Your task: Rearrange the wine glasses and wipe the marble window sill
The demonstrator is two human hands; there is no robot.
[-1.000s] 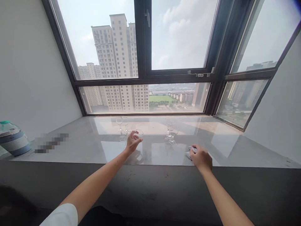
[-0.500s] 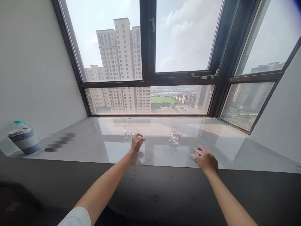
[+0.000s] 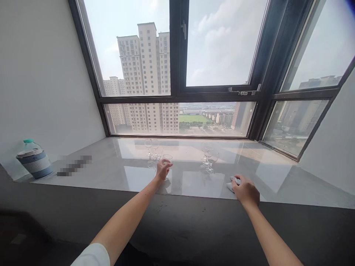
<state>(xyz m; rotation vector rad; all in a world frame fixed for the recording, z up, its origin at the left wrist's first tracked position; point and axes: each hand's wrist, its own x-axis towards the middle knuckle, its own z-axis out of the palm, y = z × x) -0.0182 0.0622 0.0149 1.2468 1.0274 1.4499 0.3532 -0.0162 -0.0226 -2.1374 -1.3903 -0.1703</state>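
Nearest the viewer, the right hand [image 3: 246, 191] lies curled, palm down, over a small pale cloth [image 3: 230, 183] at the front edge of the glossy grey bench [image 3: 111, 173]. The left hand [image 3: 162, 170] wraps its fingers around an empty wine glass [image 3: 167, 159] standing upright on the bench; a second ago the fingers were spread beside it. Further back stand two empty stemmed glasses [image 3: 151, 148] on the left and another pair [image 3: 209, 157] on the right. Far left sits a banded water jug [image 3: 33, 159] with a teal cap; its label is unreadable.
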